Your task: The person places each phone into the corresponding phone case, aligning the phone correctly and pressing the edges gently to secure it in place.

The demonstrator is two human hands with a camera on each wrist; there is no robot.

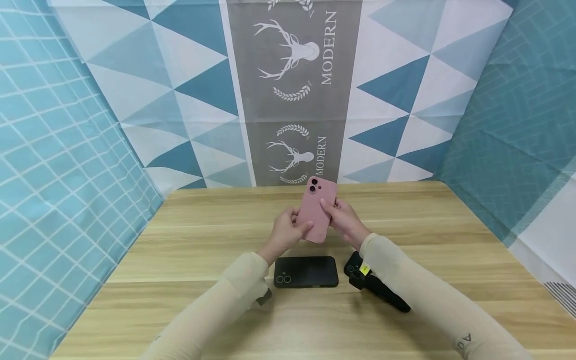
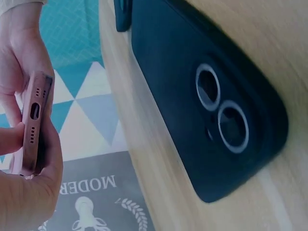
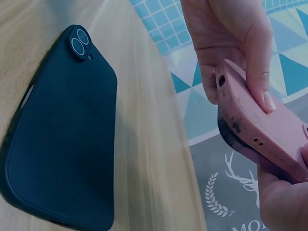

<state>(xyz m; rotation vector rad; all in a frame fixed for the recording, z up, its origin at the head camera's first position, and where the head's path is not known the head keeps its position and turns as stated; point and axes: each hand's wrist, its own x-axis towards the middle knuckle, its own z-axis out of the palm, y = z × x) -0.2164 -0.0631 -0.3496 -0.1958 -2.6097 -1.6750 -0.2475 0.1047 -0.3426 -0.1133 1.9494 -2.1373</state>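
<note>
Both hands hold a phone in a pink case [image 1: 317, 207] above the table, its two-lens back tilted towards the head camera. My left hand [image 1: 288, 232] pinches the lower left edge, thumb on the back. On the right edge, my right hand [image 1: 346, 220] grips with its thumb laid on the back. The charging port end of the pink phone [image 2: 33, 122] faces the left wrist camera. Dark smudges mark the side of the pink phone [image 3: 255, 122] in the right wrist view. Below the hands lies a black phone [image 1: 308, 272], camera side up.
A second dark phone [image 1: 352, 262] lies right of the black one, partly hidden by the right wrist and black wrist gear [image 1: 380, 290]. The wooden table [image 1: 202, 240] meets a patterned cloth backdrop [image 1: 297, 110] behind; a blue gridded cloth [image 1: 58, 165] hangs at the left.
</note>
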